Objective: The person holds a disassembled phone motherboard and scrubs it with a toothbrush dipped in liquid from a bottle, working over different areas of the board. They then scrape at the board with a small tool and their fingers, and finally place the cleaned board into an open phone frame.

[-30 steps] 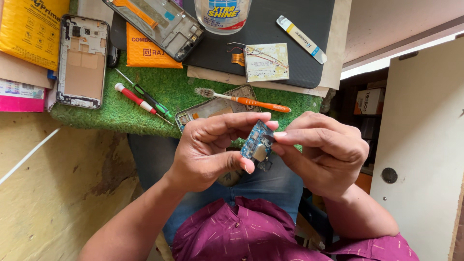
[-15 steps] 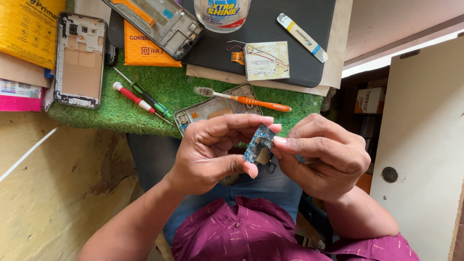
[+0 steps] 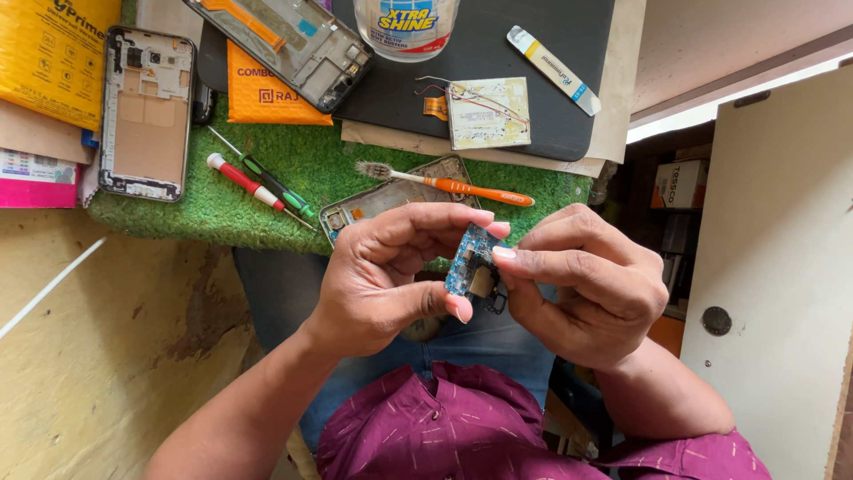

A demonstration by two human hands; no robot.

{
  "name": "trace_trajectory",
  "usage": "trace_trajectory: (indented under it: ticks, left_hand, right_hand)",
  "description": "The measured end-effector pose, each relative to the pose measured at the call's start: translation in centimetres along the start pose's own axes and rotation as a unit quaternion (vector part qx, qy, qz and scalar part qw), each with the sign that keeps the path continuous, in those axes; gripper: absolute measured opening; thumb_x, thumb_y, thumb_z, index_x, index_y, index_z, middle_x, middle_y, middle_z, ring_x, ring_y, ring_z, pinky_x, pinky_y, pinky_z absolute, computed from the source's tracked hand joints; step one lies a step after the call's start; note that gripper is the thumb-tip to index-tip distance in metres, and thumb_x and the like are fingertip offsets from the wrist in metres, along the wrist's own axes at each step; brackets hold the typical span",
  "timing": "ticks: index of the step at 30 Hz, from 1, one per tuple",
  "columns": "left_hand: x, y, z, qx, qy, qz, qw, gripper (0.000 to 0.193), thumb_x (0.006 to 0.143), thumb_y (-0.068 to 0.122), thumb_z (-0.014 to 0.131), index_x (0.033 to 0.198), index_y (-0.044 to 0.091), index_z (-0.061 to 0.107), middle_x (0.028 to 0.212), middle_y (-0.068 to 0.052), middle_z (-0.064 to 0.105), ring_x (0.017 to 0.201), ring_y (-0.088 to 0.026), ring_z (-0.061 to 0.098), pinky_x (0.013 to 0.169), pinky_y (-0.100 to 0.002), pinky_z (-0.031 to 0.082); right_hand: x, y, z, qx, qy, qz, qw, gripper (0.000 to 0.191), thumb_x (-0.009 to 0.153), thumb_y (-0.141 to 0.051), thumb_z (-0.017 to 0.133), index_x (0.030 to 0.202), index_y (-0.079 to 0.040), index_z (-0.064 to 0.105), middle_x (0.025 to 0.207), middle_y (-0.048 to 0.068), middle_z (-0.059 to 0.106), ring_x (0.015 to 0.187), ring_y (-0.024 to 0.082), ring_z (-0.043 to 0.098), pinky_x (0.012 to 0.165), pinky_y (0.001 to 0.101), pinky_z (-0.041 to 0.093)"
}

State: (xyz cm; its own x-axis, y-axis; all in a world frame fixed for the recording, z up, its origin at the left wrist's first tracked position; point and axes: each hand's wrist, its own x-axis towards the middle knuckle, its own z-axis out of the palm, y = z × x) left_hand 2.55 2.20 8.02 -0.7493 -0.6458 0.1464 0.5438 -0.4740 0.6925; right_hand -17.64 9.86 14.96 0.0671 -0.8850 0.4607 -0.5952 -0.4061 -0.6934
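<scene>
At the centre of the frame the fingertips of both hands meet on a small blue circuit board (image 3: 468, 260), which stands almost on edge between them, above the person's lap and just below the edge of the green mat. The left hand (image 3: 391, 276) has its fingers curled closed around the board's left side, thumb pressed at the lower edge and forefinger arched over the top. The right hand (image 3: 582, 284) pinches the board's right edge between forefinger and thumb, its other fingers folded loosely into the palm. A small dark part hangs from the board's underside, too small to tell apart. Just above the hands, an orange-handled toothbrush (image 3: 453, 185) lies across an opened phone frame (image 3: 391, 200) on the green mat (image 3: 178, 218). Further left on the mat lie a red-handled screwdriver (image 3: 244, 180) and a green-handled screwdriver (image 3: 267, 182), side by side, and at the left a phone back shell (image 3: 147, 111) with its inside showing. Along the top, a black pad (image 3: 533, 89) carries a pale square board with thin wires (image 3: 487, 111), a white tube (image 3: 553, 58), a plastic jar (image 3: 406, 25) and another phone frame (image 3: 289, 44). A yellow padded envelope (image 3: 53, 58) fills the upper left corner.
</scene>
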Motion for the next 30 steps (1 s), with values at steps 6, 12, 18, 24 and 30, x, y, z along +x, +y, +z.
trace_trajectory:
  ticks: [6, 12, 18, 24, 30]
  left_hand:
    - [0.08, -0.07, -0.01, 0.017, 0.004, 0.009, 1.000, 0.062, 0.090, -0.009, 0.081, 0.146, -0.006, 0.056, 0.139, -0.018, 0.066, 0.119, -0.017, 0.066, 0.111, -0.035, 0.057]
    - [0.11, -0.01, 0.09, 0.022, 0.010, 0.003, 1.000, 0.062, 0.089, -0.009, 0.081, 0.145, -0.006, 0.056, 0.141, -0.018, 0.066, 0.123, -0.017, 0.066, 0.109, -0.034, 0.057]
    - [0.08, 0.04, 0.09, 0.013, 0.009, 0.000, 1.000, 0.061, 0.089, -0.009, 0.081, 0.145, -0.006, 0.056, 0.141, -0.018, 0.066, 0.119, -0.017, 0.066, 0.108, -0.034, 0.058]
    - [0.11, -0.04, 0.07, 0.008, 0.007, 0.000, 1.000, 0.060, 0.090, -0.009, 0.080, 0.145, -0.006, 0.056, 0.142, -0.018, 0.065, 0.121, -0.017, 0.067, 0.108, -0.034, 0.058]
    - [0.14, -0.02, 0.07, 0.018, 0.008, 0.004, 1.000, 0.060, 0.090, -0.008, 0.080, 0.145, -0.006, 0.055, 0.142, -0.018, 0.065, 0.124, -0.018, 0.066, 0.109, -0.034, 0.058]
  right_hand:
    - [0.12, -0.11, -0.11, -0.020, -0.007, 0.008, 1.000, 0.031, 0.081, 0.010, 0.077, 0.107, -0.005, 0.074, 0.094, 0.008, 0.069, 0.081, 0.015, 0.068, 0.066, 0.0234, 0.054]
    - [0.13, 0.01, -0.22, 0.021, -0.010, 0.029, 0.999, 0.030, 0.081, 0.010, 0.078, 0.108, -0.005, 0.074, 0.092, 0.007, 0.069, 0.075, 0.013, 0.068, 0.066, 0.0227, 0.054]
    - [0.07, 0.07, -0.10, 0.028, -0.009, 0.026, 0.999, 0.030, 0.082, 0.011, 0.078, 0.108, -0.004, 0.074, 0.092, 0.007, 0.069, 0.074, 0.013, 0.067, 0.065, 0.0224, 0.054]
    - [0.10, 0.10, -0.15, 0.015, -0.014, 0.017, 1.000, 0.030, 0.082, 0.010, 0.078, 0.108, -0.004, 0.074, 0.093, 0.007, 0.069, 0.075, 0.013, 0.068, 0.065, 0.0228, 0.054]
    - [0.07, 0.12, -0.05, 0.021, -0.005, 0.023, 0.999, 0.030, 0.082, 0.010, 0.079, 0.108, -0.004, 0.074, 0.093, 0.008, 0.069, 0.075, 0.013, 0.067, 0.065, 0.0228, 0.053]
